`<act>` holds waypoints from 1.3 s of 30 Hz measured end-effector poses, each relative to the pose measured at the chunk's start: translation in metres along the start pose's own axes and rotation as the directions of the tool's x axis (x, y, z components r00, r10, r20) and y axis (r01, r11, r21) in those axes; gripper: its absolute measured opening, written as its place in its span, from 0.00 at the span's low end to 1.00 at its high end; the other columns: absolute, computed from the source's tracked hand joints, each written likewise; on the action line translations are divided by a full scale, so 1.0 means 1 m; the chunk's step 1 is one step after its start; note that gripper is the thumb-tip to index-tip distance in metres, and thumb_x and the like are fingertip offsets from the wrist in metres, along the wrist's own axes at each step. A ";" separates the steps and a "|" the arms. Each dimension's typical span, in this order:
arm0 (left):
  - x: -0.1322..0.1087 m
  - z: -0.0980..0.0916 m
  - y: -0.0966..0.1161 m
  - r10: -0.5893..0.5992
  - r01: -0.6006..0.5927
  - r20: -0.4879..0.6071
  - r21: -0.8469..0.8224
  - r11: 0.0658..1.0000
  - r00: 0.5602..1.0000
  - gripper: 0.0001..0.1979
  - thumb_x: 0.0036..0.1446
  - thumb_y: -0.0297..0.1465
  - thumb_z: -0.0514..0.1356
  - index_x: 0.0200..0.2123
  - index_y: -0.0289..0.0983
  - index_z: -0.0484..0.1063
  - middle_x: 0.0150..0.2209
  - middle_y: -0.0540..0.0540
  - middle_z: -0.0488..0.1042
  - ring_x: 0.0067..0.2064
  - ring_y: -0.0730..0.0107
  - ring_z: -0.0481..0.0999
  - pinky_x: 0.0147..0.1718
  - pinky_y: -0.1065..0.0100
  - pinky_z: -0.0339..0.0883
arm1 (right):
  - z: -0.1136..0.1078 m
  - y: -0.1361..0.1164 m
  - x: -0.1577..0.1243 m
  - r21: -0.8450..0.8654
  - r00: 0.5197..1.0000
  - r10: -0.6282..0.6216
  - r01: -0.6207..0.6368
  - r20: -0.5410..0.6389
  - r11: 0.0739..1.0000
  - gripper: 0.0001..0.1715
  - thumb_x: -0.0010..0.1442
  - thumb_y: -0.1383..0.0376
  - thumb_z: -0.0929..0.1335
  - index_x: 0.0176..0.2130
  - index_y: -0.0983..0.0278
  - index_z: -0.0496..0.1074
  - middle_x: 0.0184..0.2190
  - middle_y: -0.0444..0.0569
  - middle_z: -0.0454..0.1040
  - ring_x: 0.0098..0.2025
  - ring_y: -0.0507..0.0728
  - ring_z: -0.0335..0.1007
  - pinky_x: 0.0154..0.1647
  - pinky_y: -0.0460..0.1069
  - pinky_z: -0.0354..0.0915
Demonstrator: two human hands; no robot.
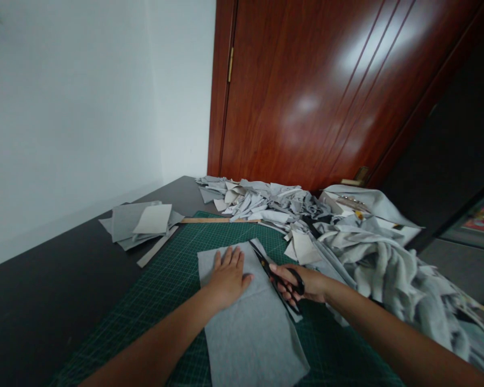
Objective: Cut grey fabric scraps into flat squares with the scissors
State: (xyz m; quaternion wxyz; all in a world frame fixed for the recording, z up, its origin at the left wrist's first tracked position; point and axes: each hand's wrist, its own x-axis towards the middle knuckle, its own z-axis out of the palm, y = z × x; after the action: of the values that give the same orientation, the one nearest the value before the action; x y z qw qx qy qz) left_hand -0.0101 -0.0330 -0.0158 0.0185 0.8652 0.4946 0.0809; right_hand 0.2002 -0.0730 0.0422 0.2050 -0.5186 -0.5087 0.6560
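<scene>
A piece of light grey fabric (254,338) lies flat on a green cutting mat (165,301). My left hand (228,276) rests on its upper part with the fingers stretched out, pressing it down. Black-handled scissors (262,259) are in my right hand (296,282), whose fingers are wrapped round the handles. The blades lie along the fabric's right edge, pointing up and left toward its top corner. A narrow strip of fabric (295,316) shows on the right side of the scissors, partly hidden by my right hand.
Folded grey and cream fabric pieces (139,223) lie at the left on the black table (44,285). A long heap of fabric scraps (266,199) lines the back, and crumpled fabric (391,269) fills the right. A wooden ruler (210,220) crosses the mat's far edge, before a brown door (286,107).
</scene>
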 end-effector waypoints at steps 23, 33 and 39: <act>-0.001 -0.003 0.001 -0.002 0.002 0.003 -0.015 1.000 1.000 0.33 0.67 0.45 0.43 0.66 0.27 0.53 0.68 0.34 0.49 0.70 0.46 0.43 0.64 0.41 0.39 | 0.004 0.000 0.001 0.000 0.999 -0.023 0.023 -0.040 1.000 0.37 0.46 0.34 0.68 0.28 0.65 0.64 0.17 0.36 0.60 0.16 0.45 0.56 0.15 0.41 0.54; 0.000 -0.002 0.001 -0.010 0.010 0.005 -0.011 1.000 1.000 0.33 0.67 0.44 0.43 0.66 0.27 0.53 0.69 0.35 0.48 0.70 0.46 0.42 0.64 0.42 0.38 | -0.003 0.001 0.005 -0.033 0.999 -0.024 0.023 -0.031 0.999 0.36 0.47 0.34 0.68 0.29 0.64 0.64 0.17 0.35 0.60 0.15 0.45 0.55 0.13 0.41 0.55; -0.001 -0.003 0.001 -0.009 0.009 0.006 -0.015 1.000 1.000 0.33 0.67 0.44 0.44 0.66 0.28 0.53 0.68 0.35 0.49 0.70 0.46 0.42 0.64 0.41 0.39 | -0.007 0.000 0.008 -0.084 0.997 -0.016 0.010 -0.073 0.996 0.36 0.47 0.35 0.69 0.30 0.64 0.65 0.16 0.35 0.61 0.14 0.45 0.56 0.11 0.41 0.53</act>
State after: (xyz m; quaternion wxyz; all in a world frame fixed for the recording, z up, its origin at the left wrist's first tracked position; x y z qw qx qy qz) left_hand -0.0104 -0.0342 -0.0132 0.0268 0.8631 0.4977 0.0818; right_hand 0.2031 -0.0639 0.0385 0.2059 -0.5471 -0.5311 0.6134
